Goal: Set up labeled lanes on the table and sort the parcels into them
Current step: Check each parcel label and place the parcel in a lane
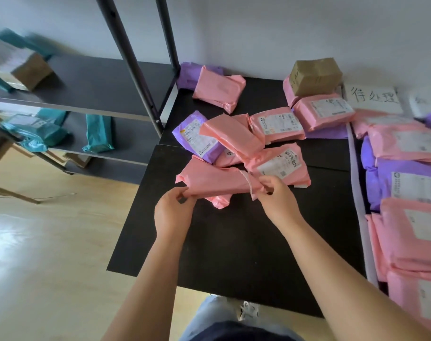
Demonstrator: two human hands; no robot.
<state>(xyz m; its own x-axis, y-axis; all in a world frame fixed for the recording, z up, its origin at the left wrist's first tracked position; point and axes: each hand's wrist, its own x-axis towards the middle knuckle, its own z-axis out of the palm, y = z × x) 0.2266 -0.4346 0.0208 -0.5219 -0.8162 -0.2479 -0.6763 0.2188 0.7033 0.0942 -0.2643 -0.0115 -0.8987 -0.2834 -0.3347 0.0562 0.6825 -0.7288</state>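
So, from where I'm sitting on the head cam feed: both hands are on one long pink parcel (pixel 214 180) at the near edge of the heap in the middle of the black table (pixel 234 254). The left hand (pixel 175 212) has its fingers curled in, pinching the parcel's near-left edge. The right hand (pixel 278 200) pinches the right end, thumb and fingers closed on the plastic. I can't tell if the parcel is lifted clear or resting on the pink bag under it.

Just behind it are more pink mailers and a purple parcel (pixel 197 137) lying label up. Farther back a cardboard box (pixel 315 76) sits on top of pink bags near the wall. Right beside the box there's a handwritten paper sign (pixel 374 99), and below the sign a stacked row of pink and purple bags (pixel 411 230) runs down the right side, past a pale strip (pixel 359 205). Off to the left is a metal shelf rack (pixel 86 89) with teal parcels (pixel 98 134) on it.
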